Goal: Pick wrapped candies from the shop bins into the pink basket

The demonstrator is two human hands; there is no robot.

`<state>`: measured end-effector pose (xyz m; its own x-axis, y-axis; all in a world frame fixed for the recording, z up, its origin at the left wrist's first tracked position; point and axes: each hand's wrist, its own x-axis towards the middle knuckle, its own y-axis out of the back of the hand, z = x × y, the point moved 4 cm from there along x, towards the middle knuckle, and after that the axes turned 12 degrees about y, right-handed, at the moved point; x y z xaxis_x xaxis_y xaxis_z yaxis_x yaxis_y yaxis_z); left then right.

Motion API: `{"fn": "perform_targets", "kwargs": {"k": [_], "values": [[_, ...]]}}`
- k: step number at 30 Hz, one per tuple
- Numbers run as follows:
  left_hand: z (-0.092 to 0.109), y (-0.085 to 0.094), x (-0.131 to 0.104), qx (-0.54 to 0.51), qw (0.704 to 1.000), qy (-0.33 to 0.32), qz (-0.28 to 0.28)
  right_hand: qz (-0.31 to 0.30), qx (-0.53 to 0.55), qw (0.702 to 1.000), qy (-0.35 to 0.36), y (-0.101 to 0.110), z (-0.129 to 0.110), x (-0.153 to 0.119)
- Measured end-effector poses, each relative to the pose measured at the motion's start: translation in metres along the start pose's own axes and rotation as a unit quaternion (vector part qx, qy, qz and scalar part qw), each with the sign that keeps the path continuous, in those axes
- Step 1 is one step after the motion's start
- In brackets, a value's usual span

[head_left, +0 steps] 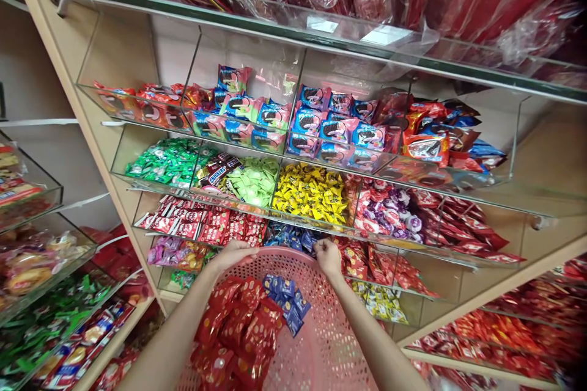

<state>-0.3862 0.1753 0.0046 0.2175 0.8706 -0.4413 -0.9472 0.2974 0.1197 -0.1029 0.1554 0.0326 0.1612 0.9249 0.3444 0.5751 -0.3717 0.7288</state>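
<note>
A pink perforated basket (330, 324) is held out in front of me, with red packets (243, 330) on its left side and small blue packets (288, 300) near its far middle. My left hand (235, 255) is closed on the basket's far rim at the left. At the right of that rim is my right hand (326, 256), its fingers curled together beside the blue packets on the shelf (293, 237). What those fingers pinch, if anything, is too small to make out.
Clear shelf bins hold yellow sweets (312, 195), green sweets (167, 162) and blue cookie packs (337, 128). A glass shelf edge (275, 27) crosses above. More stocked shelves stand at the left (50, 281) and lower right (513, 333).
</note>
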Motion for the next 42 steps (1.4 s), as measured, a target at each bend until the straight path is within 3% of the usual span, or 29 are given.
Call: {"fn": "perform_targets", "kwargs": {"k": [4, 6, 9, 12, 18, 24, 27, 30, 34, 37, 39, 42], "values": [[0.001, 0.000, 0.000, -0.008, 1.000, -0.009, -0.004, 0.055, 0.110, 0.991, 0.056, 0.026, -0.010, -0.025], [0.001, 0.000, -0.001, -0.011, 1.000, -0.013, -0.003, 0.037, 0.192, 0.980, 0.046, 0.026, -0.011, -0.044], [0.001, 0.000, -0.002, -0.014, 1.000, -0.011, -0.001, -0.093, 0.273, 0.957, -0.039, 0.002, -0.007, -0.073], [0.002, -0.001, -0.005, -0.014, 1.000, -0.003, 0.003, -0.203, 0.272, 0.932, -0.128, -0.027, 0.002, -0.096], [0.006, -0.002, -0.011, -0.015, 1.000, 0.000, 0.009, -0.256, 0.253, 0.912, -0.195, -0.046, 0.011, -0.104], [0.007, -0.002, -0.013, -0.015, 1.000, 0.005, 0.014, -0.298, 0.252, 0.893, -0.225, -0.056, 0.001, -0.110], [0.006, -0.002, -0.010, -0.014, 1.000, 0.006, 0.011, -0.301, 0.233, 0.903, -0.202, -0.061, -0.006, -0.109], [0.005, -0.002, -0.008, -0.016, 1.000, 0.006, 0.005, -0.268, 0.190, 0.932, -0.152, -0.054, -0.009, -0.096], [0.005, -0.004, -0.009, -0.017, 1.000, -0.003, 0.003, -0.183, 0.134, 0.972, -0.064, -0.024, -0.010, -0.060], [0.006, -0.004, -0.010, -0.016, 1.000, -0.013, -0.004, -0.111, -0.015, 0.993, 0.047, 0.007, -0.012, -0.029], [0.007, -0.004, -0.011, -0.009, 1.000, -0.021, -0.009, -0.113, -0.147, 0.976, 0.114, 0.017, -0.014, -0.014], [0.008, -0.003, -0.011, 0.006, 0.999, -0.031, -0.006, -0.214, -0.266, 0.925, 0.165, 0.013, -0.012, -0.003]]}}
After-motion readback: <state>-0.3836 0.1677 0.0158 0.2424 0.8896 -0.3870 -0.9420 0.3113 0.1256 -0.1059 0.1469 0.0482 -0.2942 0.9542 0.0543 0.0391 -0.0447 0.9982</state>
